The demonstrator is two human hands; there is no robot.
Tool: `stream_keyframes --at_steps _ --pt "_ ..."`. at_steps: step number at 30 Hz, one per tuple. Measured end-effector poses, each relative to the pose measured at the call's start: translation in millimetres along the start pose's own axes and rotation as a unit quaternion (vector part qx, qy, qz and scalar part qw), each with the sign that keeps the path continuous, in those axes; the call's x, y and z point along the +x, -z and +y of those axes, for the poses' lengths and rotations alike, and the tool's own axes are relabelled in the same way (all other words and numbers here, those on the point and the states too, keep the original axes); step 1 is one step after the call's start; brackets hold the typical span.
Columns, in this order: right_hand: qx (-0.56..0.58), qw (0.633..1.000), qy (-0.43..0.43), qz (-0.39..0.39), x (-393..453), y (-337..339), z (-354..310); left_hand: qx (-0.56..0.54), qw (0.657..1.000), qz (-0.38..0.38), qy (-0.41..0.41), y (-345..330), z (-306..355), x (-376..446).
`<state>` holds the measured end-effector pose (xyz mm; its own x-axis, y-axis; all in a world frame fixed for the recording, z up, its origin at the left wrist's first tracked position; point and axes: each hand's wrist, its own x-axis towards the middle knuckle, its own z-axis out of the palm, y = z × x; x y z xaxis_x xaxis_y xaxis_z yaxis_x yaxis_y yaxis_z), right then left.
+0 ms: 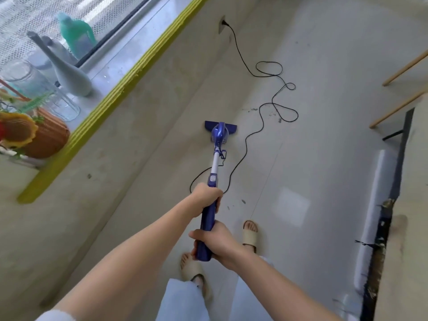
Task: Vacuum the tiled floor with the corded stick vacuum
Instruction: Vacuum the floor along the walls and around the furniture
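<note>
- The blue corded stick vacuum with a white tube (215, 158) slants away from the person, its flat blue floor head (220, 127) resting on the pale glossy tiled floor (312, 158), near the foot of the low grey wall (129, 126).
- The left hand (206, 195) is wrapped around the upper part of the blue handle; the right hand (215, 242) grips the handle's end, just below the left.
- The thin black power cord (254, 133) leaves the vacuum body, snakes in loose loops over the tiles and ends at a wall socket (222, 25).
- Small dark bits of debris (249, 110) lie on the tiles beside the cord loops.
- Two feet in beige slide sandals (250, 235) stand beneath the handle.
- A yellow-edged window ledge (111, 93) carries a tall grey vase (69, 72), a green plastic bottle (77, 34) and a woven brown basket (49, 137).
</note>
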<state>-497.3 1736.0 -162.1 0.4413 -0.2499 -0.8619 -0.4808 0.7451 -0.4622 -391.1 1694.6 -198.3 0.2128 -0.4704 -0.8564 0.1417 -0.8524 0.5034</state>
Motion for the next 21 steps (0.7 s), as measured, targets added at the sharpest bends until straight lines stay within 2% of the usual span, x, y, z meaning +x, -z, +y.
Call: stream_keyframes --at_steps 7,12,17,19,21 --pt "-0.027 0.998 -0.024 0.059 95 2 48 -0.030 0.999 0.007 -0.033 2 -52 79" --pt "-0.139 0.989 -0.046 0.035 216 42 83 -0.015 0.998 0.024 -0.058 -2 -99 185" --pt "-0.172 0.984 -0.047 0.015 329 83 114 0.022 0.994 0.062 -0.091 -8 -135 282" --pt "-0.207 0.975 -0.031 0.073 383 107 133 0.031 0.992 0.074 -0.102 -9 -154 326" --pt "-0.294 0.942 -0.017 0.163 438 135 154 0.041 0.989 0.084 -0.115 -10 -176 371"
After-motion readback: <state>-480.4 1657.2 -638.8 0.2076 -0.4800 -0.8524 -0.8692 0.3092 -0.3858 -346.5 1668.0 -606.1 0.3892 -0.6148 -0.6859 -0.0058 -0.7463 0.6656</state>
